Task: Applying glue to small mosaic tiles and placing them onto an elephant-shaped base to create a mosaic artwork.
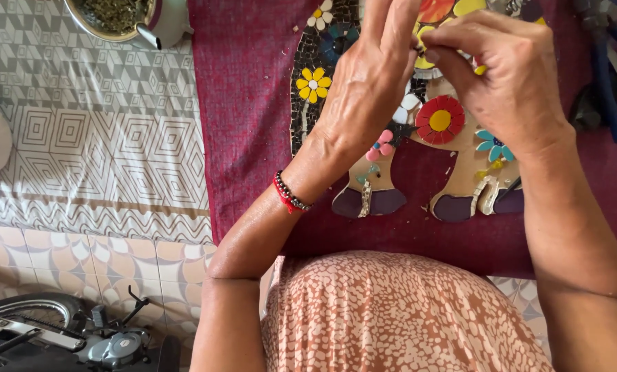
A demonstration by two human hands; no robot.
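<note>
From the head camera, both hands meet above the far edge of the maroon cloth (246, 124). The left hand (367, 89) and right hand (508, 76) pinch together over the animal-shaped mosaic board (391, 186); whether a tile sits between the fingertips, I cannot tell. Flowers and dark tiles fill its upper part, while the legs look mostly bare. Blue-handled pliers (608, 83) lie by the right edge.

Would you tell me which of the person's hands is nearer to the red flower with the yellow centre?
Right. The right hand is just above the red flower, overlapping its upper right; the left hand is farther left.
</note>
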